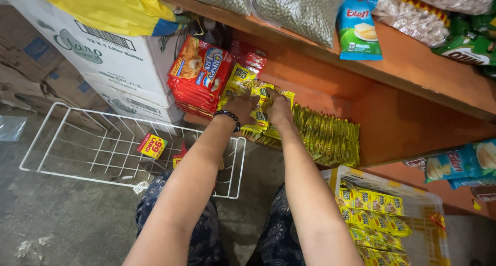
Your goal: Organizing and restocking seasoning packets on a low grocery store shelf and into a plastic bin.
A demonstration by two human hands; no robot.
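Yellow foil seasoning sachets (260,107) sit bunched on the lower orange wooden shelf (392,126), left hand (241,109) and right hand (279,108) both clamped on them. Risk: stack slumps against the red breading-mix packets (199,74) if grip loosens.

A bundle of small yellow seasoning sachets (260,108) stands upright on the lower orange shelf (392,126), pressed between a stack of red packets (199,74) and a long row of matching yellow sachets (328,137).
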